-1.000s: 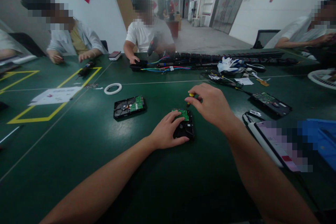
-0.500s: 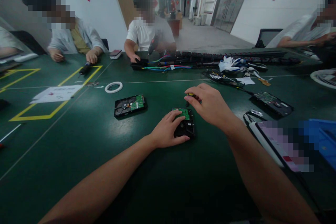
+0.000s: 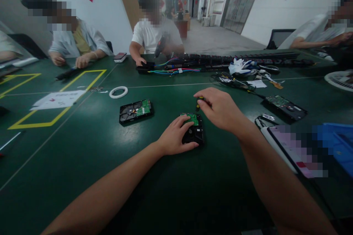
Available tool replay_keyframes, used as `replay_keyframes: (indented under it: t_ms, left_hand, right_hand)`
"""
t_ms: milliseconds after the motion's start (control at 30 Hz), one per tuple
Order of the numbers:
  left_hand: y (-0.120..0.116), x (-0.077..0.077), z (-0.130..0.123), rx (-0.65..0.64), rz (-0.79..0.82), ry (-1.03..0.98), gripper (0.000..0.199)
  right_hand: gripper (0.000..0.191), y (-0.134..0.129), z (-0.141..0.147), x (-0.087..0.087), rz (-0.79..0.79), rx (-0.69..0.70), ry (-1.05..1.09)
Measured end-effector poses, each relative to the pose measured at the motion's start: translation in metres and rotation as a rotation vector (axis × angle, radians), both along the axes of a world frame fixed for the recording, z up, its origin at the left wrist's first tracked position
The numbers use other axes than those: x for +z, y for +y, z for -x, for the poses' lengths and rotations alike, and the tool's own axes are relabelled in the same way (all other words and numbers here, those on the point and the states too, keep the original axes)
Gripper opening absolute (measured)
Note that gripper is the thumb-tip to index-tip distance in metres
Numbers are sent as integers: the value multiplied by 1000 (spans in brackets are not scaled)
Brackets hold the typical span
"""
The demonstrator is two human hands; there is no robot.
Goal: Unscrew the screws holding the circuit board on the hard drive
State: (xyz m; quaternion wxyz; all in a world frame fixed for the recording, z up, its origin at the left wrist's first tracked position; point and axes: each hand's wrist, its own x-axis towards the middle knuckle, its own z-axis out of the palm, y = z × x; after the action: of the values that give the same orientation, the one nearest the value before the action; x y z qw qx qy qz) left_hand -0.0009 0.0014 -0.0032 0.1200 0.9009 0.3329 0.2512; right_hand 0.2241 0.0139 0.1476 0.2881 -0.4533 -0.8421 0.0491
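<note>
A hard drive [image 3: 196,132] with a green circuit board lies on the table in front of me. My left hand [image 3: 178,136] rests across its left side, fingers on the board and thumb at the near edge, gripping it. Pinched in my right hand [image 3: 219,108] is a small black-and-yellow screwdriver [image 3: 198,105], held upright over the drive's far right corner. Whether its tip sits on a screw is too small to tell. A second hard drive [image 3: 136,111], circuit board up, lies to the left, apart from both hands.
Left of centre lie a white ring [image 3: 118,92] and a paper sheet [image 3: 59,99]. To the right are a third drive [image 3: 285,106], a phone-like device [image 3: 292,150] and a blue tray [image 3: 338,143]. Cables and white gloves [image 3: 239,67] stretch along the back, where co-workers sit.
My right fingers have shifted around the screwdriver, showing more of its handle. My left hand stays on the drive. The co-worker at the left has moved a dark object leftward.
</note>
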Motion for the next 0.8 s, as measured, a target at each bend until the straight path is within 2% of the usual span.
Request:
replay_keyframes:
  t_ms: [167, 433, 800]
  left_hand:
    - [0, 1, 0, -4, 1, -3, 86]
    - [-1, 1, 0, -2, 17, -13, 86]
    - [0, 2, 0, 0, 18, -5, 86]
  right_hand:
    - [18, 2, 0, 1, -10, 16, 0]
    - [25, 2, -2, -1, 38, -37, 14]
    - [27, 3, -1, -1, -17, 2, 14]
